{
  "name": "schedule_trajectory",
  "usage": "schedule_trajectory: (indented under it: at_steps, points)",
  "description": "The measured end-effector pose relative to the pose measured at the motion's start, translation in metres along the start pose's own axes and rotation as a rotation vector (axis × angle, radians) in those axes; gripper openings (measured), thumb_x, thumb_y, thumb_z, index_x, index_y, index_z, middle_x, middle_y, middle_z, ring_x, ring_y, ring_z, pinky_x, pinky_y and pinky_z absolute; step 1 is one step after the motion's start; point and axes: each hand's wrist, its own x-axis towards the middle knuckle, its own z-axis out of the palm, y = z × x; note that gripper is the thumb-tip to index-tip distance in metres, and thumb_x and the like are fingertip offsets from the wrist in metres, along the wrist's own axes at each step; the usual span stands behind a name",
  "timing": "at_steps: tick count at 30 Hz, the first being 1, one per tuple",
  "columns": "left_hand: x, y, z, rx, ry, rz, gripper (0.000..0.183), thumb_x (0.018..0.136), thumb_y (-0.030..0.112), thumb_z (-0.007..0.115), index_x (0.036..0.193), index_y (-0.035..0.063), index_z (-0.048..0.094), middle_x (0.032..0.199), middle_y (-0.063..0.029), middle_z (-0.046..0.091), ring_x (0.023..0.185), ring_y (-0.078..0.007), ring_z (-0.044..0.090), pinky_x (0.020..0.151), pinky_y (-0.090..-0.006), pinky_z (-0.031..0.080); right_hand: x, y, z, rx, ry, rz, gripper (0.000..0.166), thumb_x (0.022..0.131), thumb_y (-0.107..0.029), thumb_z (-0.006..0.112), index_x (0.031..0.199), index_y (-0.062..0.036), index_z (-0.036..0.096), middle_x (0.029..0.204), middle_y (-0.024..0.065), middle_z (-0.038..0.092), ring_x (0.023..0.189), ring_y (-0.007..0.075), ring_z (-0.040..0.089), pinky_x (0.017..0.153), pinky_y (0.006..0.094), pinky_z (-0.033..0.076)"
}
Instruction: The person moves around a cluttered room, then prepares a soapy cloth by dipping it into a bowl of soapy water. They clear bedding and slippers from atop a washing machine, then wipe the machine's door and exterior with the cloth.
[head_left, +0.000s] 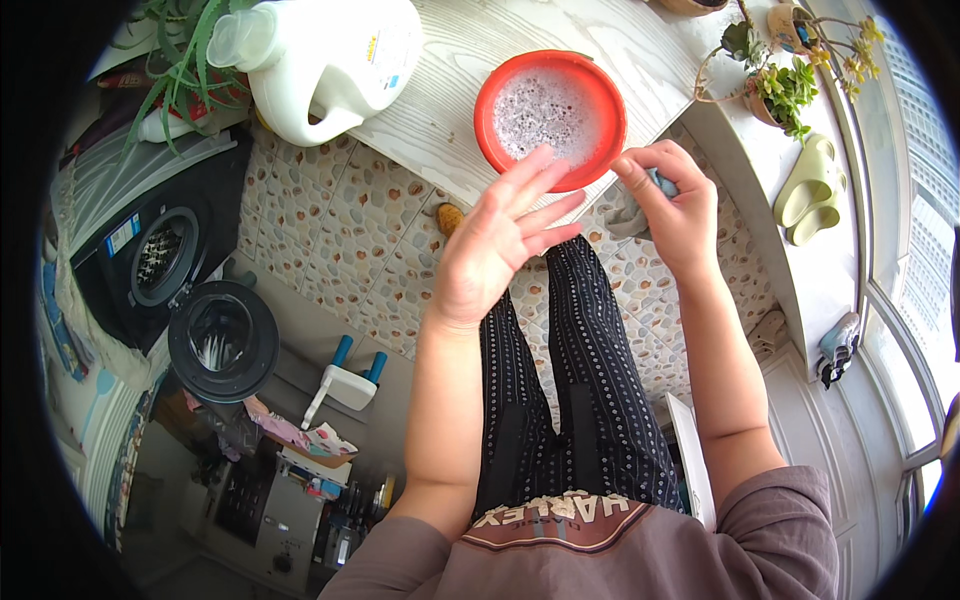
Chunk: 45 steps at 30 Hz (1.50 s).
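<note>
A red plastic basin (485, 112) with foamy water stands near the corner of a pale wood-grain table (442, 82). My left hand (501, 232) is spread over the basin's near edge, its fingertips overlapping the rim in the view; whether they touch it I cannot tell. Just right of the basin, my right hand (671, 202) is closed on a bluish-grey cloth (634, 217), whose lower part hangs below the fingers. A large white detergent jug (375, 52) with a clear cap lies or stands to the left of the basin; its exact pose is unclear.
Potted succulents (784, 94) and green clogs (808, 191) sit on the white window ledge (750, 150) at right. An aloe plant (191, 60) is at the upper left. A front-loading washer (161, 255) has its round door (223, 341) open. A small white stool (349, 386) is nearby.
</note>
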Motion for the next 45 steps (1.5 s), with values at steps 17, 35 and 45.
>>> schedule_trajectory:
  at_steps: [17, 35, 45]
  points:
    - [-0.006, -0.007, 0.013, -0.131, 0.095, -0.017, 0.083, 0.098, 0.066, 0.015, 0.154, 0.0053, 0.013, 0.143, -0.0295, 0.042, 0.13, -0.0325, 0.048, 0.111, -0.0461, 0.034, -0.031, -0.026, 0.031, -0.071, 0.007, -0.174, 0.017, 0.075, -0.007, 0.08, 0.092, -0.0059, 0.076, 0.081, 0.0041, 0.066, 0.072, 0.0141, 0.065, 0.065, 0.0265, 0.052]
    - [-0.002, -0.003, 0.018, -0.158, 0.078, -0.031, 0.082, 0.098, 0.066, 0.022, 0.156, 0.0095, 0.009, 0.15, -0.0357, 0.026, 0.135, -0.0349, 0.04, 0.113, -0.046, 0.028, -0.035, -0.007, 0.049, -0.288, 0.115, -0.542, 0.023, 0.066, -0.001, 0.076, 0.088, -0.0082, 0.074, 0.079, 0.0014, 0.063, 0.069, 0.0171, 0.063, 0.061, 0.0287, 0.052]
    - [-0.01, -0.011, 0.01, -0.026, 0.101, -0.099, 0.073, 0.101, 0.052, 0.035, 0.154, 0.0043, 0.017, 0.151, -0.0282, 0.031, 0.14, -0.0346, 0.034, 0.11, -0.0456, 0.034, -0.038, 0.001, 0.045, 0.307, -0.004, 0.2, 0.016, 0.088, -0.014, 0.072, 0.097, -0.0003, 0.071, 0.092, 0.0033, 0.066, 0.089, 0.0098, 0.059, 0.082, 0.0236, 0.045]
